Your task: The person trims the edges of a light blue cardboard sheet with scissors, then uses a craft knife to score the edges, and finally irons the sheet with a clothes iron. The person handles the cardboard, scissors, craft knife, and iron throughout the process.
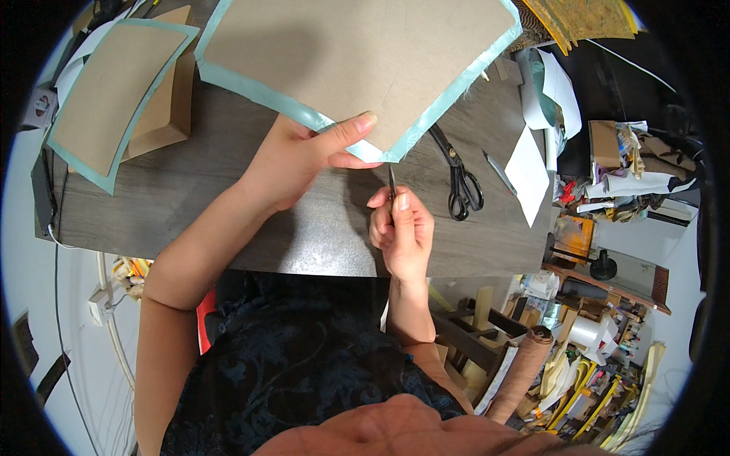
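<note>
A large beige board with shiny teal fabric folded over its edges is held above the table. My left hand grips it near its bottom corner, thumb on top and fingers underneath. Between the thumb and fingers of my right hand is a slim dark pointed tool; its exact kind is hard to tell. The tip points up at the teal corner, touching it or very close. Black-handled scissors lie on the table to the right of this hand.
A smaller teal-edged board leans on a cardboard box at the left. To the right lie a slim pen-like tool, a white paper sheet and curled white material. The dark wood-grain table ends close to my body.
</note>
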Demonstrator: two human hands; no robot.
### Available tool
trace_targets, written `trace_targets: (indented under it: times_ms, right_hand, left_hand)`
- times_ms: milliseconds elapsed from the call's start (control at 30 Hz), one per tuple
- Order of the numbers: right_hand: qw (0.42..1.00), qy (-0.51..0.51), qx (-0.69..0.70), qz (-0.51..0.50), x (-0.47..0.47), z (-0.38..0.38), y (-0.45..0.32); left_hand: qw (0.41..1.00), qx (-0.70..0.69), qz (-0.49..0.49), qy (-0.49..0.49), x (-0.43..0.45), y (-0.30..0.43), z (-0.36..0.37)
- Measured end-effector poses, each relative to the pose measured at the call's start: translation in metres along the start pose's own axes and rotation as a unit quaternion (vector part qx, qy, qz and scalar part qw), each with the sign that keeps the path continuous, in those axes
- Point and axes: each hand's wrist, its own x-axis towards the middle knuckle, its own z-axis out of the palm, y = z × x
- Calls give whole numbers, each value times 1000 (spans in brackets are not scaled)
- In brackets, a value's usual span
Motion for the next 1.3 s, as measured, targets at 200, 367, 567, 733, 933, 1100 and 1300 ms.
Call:
trace_targets:
  times_ms: [200,367,567,733,933,1100,1300]
  right_hand:
    - [998,-29,-56,28,4,-11,-17]
    - [997,-28,-70,34,5,-11,-18]
    - [995,-28,-92,34,7,-9,-18]
    - [994,-22,-107,33,8,-8,-18]
    - [993,-20,-110,32,8,-10,-17]
    - [992,-14,-120,28,8,-10,-16]
    - [992,-14,-125,26,8,-9,-17]
  left_hand:
    - [1000,14,-9,-10,0,11,0]
    - [998,40,-25,-34,2,11,-6]
    - [997,56,-28,-40,3,7,-11]
    - [997,58,-30,-37,3,8,-10]
    - [997,63,-30,-39,4,7,-12]
    - [998,52,-14,-25,1,10,-5]
    - [998,54,-17,-31,3,7,-8]
